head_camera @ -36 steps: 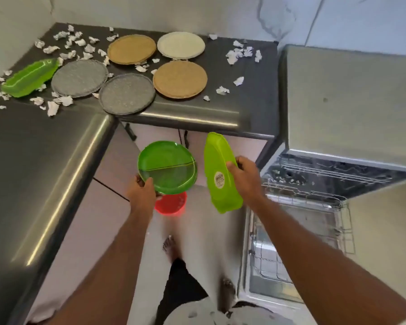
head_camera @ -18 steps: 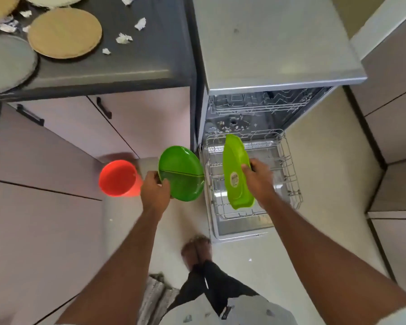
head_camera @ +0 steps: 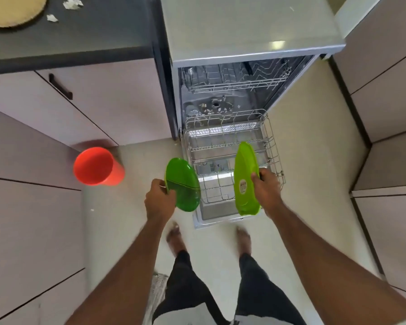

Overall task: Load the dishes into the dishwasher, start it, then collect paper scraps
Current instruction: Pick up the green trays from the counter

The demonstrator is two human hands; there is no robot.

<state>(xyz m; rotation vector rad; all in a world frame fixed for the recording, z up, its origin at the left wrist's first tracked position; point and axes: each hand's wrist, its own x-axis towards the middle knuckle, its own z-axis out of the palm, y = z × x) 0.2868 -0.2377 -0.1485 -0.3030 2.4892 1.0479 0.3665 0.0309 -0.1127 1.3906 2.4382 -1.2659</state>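
Before the open dishwasher [head_camera: 244, 43], which fills the upper middle of the view, a person stands facing its pulled-out lower rack [head_camera: 271, 146]. That wire rack juts out over the lowered door toward the person and looks bare of dishes. Left of the dishwasher runs a dark countertop [head_camera: 92, 38] carrying a tan round mat [head_camera: 12, 10] and a few paper scraps [head_camera: 72, 3]. On the floor, well left of the rack, stands an orange bin [head_camera: 97, 166].

Over the near right part of the rack, the right hand [head_camera: 266, 190] clasps a long light-green tray [head_camera: 245, 179] by its edge, thumb on the underside beside a sticker; the tray is held on edge, nearly upright. At the rack's near left corner, the left hand [head_camera: 159, 200] pinches the rim of a round green plate [head_camera: 183, 184], tilted on edge, with a ridge dividing its face.

Both dishes look like thin moulded plastic: light, stiff and unlikely to break, though smooth enough to slide between the tines. A rim grip suits them, since it leaves the lower edge free to slot in. Loading has barely begun, I judge.
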